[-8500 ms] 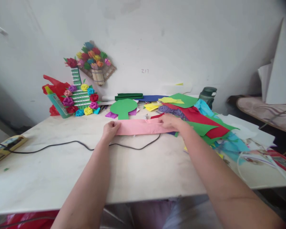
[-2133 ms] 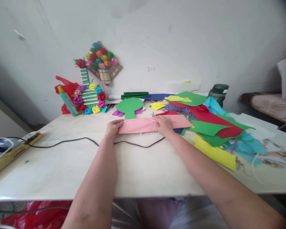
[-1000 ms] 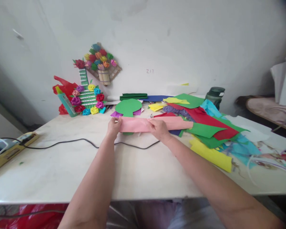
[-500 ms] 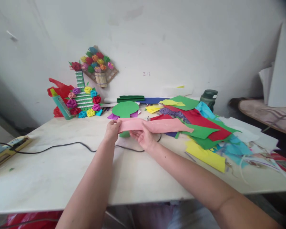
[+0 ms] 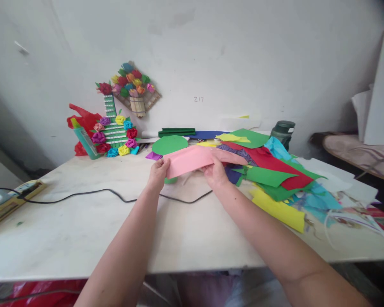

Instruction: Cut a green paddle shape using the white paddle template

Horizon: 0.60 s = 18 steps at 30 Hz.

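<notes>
A long strip of pink paper (image 5: 192,160) is held up above the table between my two hands. My left hand (image 5: 158,172) pinches its left end. Farther along, my right hand (image 5: 216,171) grips the strip between thumb and fingers, and the free end bends away to the right past it. Behind the strip lies a round green paper shape (image 5: 169,145), partly covered by the pink paper. Some purple paper (image 5: 154,156) sticks out at that shape's left.
Coloured paper sheets pile up at the right, with red paper (image 5: 265,161) and yellow paper (image 5: 280,209). A dark bottle (image 5: 282,133) stands behind. At the left are a glue bottle (image 5: 85,140), a flower-decorated craft (image 5: 115,134) and a power strip (image 5: 22,196). A black cable (image 5: 105,190) crosses the table.
My right hand has slid rightward along the pink strip and closed on it. The strip now tilts up to the right, its free end curving. My left hand has shifted slightly right.
</notes>
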Tool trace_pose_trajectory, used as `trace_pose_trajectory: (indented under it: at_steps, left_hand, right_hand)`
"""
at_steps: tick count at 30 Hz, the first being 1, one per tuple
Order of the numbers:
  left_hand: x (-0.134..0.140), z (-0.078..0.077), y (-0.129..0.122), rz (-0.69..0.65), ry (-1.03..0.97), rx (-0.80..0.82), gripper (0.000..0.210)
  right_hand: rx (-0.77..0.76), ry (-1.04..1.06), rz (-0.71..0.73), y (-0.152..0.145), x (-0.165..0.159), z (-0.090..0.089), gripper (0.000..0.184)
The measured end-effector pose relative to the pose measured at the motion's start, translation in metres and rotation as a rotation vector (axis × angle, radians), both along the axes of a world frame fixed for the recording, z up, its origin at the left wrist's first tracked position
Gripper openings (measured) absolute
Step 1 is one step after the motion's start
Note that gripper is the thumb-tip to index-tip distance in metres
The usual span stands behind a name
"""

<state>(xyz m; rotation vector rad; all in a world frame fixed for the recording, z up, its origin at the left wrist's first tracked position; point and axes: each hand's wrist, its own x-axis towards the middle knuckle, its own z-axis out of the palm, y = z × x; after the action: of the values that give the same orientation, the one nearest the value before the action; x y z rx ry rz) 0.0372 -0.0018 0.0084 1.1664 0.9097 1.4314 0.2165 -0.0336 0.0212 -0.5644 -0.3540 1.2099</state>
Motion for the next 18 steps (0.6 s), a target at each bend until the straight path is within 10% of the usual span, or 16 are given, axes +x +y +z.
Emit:
trace_pose_trajectory:
  at_steps: [18]
  left_hand:
    - [-0.013,0.008,0.001,0.110,-0.069,0.054,0.042]
  right_hand:
    - [0.055,-0.443,-0.081,0.003,0.006,0.020,0.047]
